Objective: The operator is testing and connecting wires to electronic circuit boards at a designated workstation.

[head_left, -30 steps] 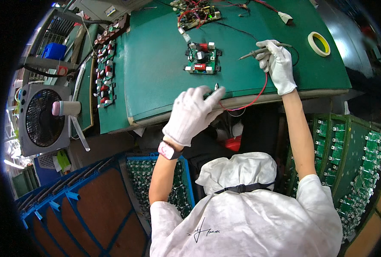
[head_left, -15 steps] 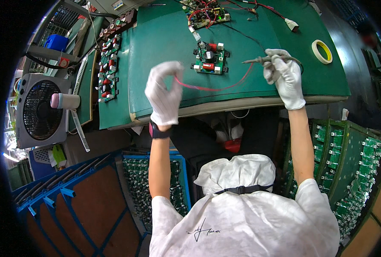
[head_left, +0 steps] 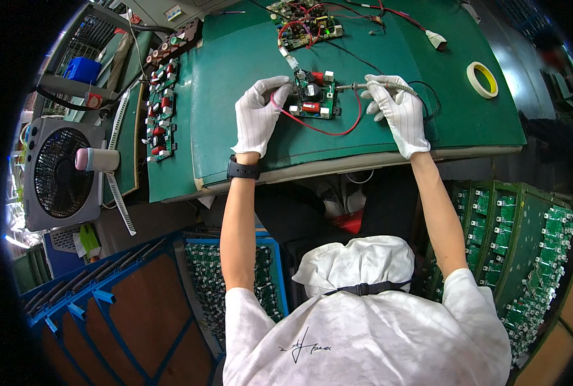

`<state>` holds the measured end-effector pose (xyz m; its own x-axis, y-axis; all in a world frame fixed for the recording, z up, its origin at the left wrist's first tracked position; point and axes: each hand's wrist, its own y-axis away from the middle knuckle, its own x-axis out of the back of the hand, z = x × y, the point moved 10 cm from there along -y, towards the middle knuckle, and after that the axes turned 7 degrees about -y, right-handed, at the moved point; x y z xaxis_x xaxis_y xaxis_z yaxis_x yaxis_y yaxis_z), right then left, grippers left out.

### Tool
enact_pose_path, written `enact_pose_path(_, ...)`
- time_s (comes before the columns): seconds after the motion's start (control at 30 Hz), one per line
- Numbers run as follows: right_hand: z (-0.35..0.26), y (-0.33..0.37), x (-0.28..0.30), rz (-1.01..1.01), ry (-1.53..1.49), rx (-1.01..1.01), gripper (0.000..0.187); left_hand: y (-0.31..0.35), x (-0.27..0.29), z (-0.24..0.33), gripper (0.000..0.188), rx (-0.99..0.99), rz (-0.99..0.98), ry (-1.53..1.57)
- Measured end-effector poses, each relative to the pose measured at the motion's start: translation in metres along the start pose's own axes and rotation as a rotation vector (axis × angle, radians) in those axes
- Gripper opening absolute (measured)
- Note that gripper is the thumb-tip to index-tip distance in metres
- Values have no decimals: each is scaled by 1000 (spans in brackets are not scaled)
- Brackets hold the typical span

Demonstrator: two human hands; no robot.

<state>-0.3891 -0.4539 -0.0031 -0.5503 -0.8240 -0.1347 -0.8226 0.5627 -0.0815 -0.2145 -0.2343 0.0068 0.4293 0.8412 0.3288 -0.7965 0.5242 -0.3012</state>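
A small green circuit board [head_left: 327,103] with red and black parts lies on the green table mat. My white-gloved left hand [head_left: 258,110] is closed, its fingertips at the board's left edge. They pinch the end of a red wire [head_left: 325,132]; its very tip is hidden by the fingers. The wire loops in front of the board over to my right hand [head_left: 394,109], also gloved. That hand is closed round a grey test probe [head_left: 362,86], whose tip reaches the board's right edge; actual contact cannot be told. A white connector [head_left: 292,62] sits just behind the board.
A larger circuit board [head_left: 306,26] with a green light and wires lies at the back. Tape roll [head_left: 482,80] at right, white plug [head_left: 436,41] at back right. Several small boards [head_left: 161,116] line the left; a fan [head_left: 61,170] stands beyond. Board racks [head_left: 518,244] flank me.
Both hands have come in to the board, the left one moving right and the right one left with the probe. The red wire now hangs in a tighter loop.
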Motion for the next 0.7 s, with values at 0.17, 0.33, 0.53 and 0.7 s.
enact_pose_path(0.17, 0, -2, 0, -7, 23, 11, 29, 0, 10, 6, 18, -52, 80, 16)
enact_pose_path(0.33, 2, 0, 0, -6, -5, -2, 29, 5, 17, 38, 18, -349, 161, -392)
enact_pose_path(0.53, 2, 0, -2, -17, -16, 2, 29, 6, 8, 52, 21, -477, 136, -490)
enact_pose_path(0.7, -1, -2, 0, -24, 3, 25, 28, 2, -3, 57, 18, -491, 88, -547)
